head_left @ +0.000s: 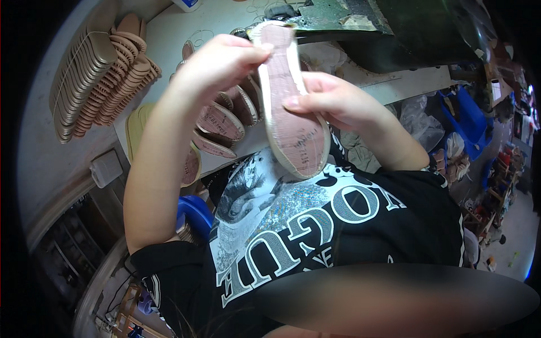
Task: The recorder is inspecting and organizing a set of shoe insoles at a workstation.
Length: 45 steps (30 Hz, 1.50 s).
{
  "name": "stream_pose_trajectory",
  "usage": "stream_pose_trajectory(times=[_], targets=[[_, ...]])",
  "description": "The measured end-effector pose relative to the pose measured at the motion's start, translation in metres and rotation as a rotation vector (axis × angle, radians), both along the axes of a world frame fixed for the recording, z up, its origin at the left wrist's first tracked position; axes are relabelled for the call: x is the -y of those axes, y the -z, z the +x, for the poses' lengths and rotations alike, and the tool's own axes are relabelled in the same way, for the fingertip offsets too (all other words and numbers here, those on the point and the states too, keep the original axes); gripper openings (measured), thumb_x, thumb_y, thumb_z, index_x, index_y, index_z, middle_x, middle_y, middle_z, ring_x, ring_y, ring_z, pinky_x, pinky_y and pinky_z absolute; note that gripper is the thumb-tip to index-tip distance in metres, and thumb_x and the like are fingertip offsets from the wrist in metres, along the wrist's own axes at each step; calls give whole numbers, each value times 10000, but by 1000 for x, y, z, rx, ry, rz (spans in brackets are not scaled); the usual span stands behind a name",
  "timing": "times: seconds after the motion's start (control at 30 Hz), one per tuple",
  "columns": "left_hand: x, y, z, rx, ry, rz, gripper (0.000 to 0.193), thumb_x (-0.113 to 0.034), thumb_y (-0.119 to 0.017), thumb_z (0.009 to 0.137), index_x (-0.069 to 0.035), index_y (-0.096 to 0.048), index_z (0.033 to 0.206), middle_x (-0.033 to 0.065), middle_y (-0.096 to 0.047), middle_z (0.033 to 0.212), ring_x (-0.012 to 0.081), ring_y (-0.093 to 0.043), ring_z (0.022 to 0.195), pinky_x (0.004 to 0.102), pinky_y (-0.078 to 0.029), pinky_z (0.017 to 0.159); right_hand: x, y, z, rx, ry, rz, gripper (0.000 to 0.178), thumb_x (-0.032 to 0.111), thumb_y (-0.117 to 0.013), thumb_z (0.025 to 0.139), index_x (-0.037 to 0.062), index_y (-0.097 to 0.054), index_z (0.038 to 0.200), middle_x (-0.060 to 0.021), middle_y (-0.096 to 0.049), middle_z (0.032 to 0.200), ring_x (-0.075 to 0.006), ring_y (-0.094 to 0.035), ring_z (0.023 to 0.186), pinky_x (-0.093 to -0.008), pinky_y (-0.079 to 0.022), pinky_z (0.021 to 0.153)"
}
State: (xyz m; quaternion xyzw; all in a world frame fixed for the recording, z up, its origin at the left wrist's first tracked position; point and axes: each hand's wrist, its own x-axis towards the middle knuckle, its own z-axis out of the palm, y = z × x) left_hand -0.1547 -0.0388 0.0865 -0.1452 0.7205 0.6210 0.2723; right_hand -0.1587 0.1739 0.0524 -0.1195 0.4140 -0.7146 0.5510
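Note:
A shoe insole (294, 127) with a pinkish underside and a pale wrapped edge is held up over the table's near edge, its wider end toward my chest. At its narrow far end, my left hand (231, 53) is closed on the edge, thumb on the pink face. My right hand (332, 98) pinches the right side near the middle, its thumb also on the pink face. The fingers behind the insole are partly hidden. Several similar pink-bottomed insoles (221, 122) lie in an overlapping pile on the table, just left of the held one.
On the far left stand a tied bundle of gold-toned insoles (84, 76) and stacks of pinkish ones (132, 70). A dark green machine (406, 39) occupies the white table's (166, 36) far right. Blue crates (470, 118) and clear plastic bags (420, 121) sit to the right.

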Motion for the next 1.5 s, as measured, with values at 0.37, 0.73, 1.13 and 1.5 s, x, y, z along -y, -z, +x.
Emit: stream_pose_trajectory(times=[0.37,0.73,1.13,1.5], targets=[[-6,9,32,-170,-190,85,332,-281,-599,907,32,-673,822,33,-649,712,62,-547,620,223,-439,583,8,-5,13,-86,11,30,325,146,-605,890,-13,-540,1167,-49,-626,1050,-102,-583,959,-271,-467,863],[3,9,10,-85,-129,37,264,-307,-634,883,-54,-664,813,-71,-537,598,-10,-322,447,180,-210,399,12,0,2,107,39,-65,288,81,-576,884,-33,-545,1147,-85,-639,1017,-120,-619,907,-265,-494,831],[-1,6,9,-9,-263,33,262,-311,-625,881,-111,-587,715,-108,-397,507,2,-254,396,197,-152,363,7,3,-23,37,-49,-55,325,106,-573,876,-59,-537,1154,-96,-645,1010,-113,-630,865,-236,-498,782],[29,5,-22,-157,-141,-178,281,-306,-611,880,-79,-606,713,-83,-420,509,18,-278,403,218,-182,386,42,-5,-29,-130,197,12,217,140,-633,869,-40,-649,989,-56,-669,904,-88,-616,762,-229,-497,699]])
